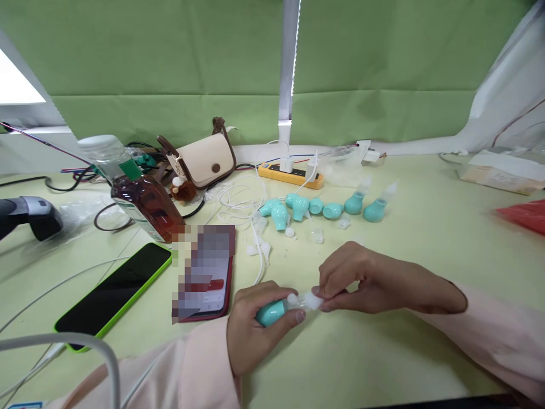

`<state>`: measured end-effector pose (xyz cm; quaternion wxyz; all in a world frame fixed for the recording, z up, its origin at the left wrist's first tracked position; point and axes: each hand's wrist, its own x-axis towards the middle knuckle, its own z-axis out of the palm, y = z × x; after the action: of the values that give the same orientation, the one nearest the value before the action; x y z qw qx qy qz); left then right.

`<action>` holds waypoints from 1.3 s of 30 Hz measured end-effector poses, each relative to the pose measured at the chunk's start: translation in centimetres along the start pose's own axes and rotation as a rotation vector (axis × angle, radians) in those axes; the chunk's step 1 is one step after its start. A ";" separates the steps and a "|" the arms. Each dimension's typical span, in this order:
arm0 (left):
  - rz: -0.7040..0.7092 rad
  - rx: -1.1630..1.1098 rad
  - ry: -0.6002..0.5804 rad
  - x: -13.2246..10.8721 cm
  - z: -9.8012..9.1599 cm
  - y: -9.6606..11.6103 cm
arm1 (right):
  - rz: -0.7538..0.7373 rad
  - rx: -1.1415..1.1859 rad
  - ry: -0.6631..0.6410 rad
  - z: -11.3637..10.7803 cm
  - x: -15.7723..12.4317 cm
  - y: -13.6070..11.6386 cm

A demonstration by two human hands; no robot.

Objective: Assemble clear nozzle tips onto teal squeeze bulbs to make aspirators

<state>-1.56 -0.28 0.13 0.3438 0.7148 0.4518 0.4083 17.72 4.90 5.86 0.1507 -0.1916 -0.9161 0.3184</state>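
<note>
My left hand [249,335] is closed around a teal rubber bulb [271,313], its thumb and forefinger on either side of the neck. A clear plastic piece [300,302] extends from the bulb toward the right. At that piece's far end, my right hand [360,278] pinches a translucent white tip [314,300] between thumb and fingers. The bulb lies roughly sideways, low over the table. Behind the hands sit several loose teal bulbs [279,216] and two bulbs fitted with clear nozzles [375,209]. Small translucent tips [264,250] and a clear connector [317,235] lie nearer.
To the left are a phone in a red case [213,272], a phone with a green edge [114,292] and a bottle of dark liquid [147,201]. A handbag [206,161], white cables [238,193] and a yellow power strip [272,172] line the back.
</note>
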 end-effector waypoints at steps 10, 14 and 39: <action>0.090 0.021 0.014 -0.3 -0.1 0.0 | 0.107 0.246 0.028 1.0 0.2 1.1; 0.101 0.041 0.027 -0.5 -0.3 0.0 | 0.177 0.420 0.048 1.5 0.5 1.6; 0.073 -0.069 0.025 -0.2 -0.3 0.2 | 0.261 0.629 0.229 2.1 0.8 1.2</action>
<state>-1.80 -0.53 0.40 0.3475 0.7135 0.4153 0.4447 16.45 5.02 3.66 0.2622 -0.2856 -0.7182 0.5778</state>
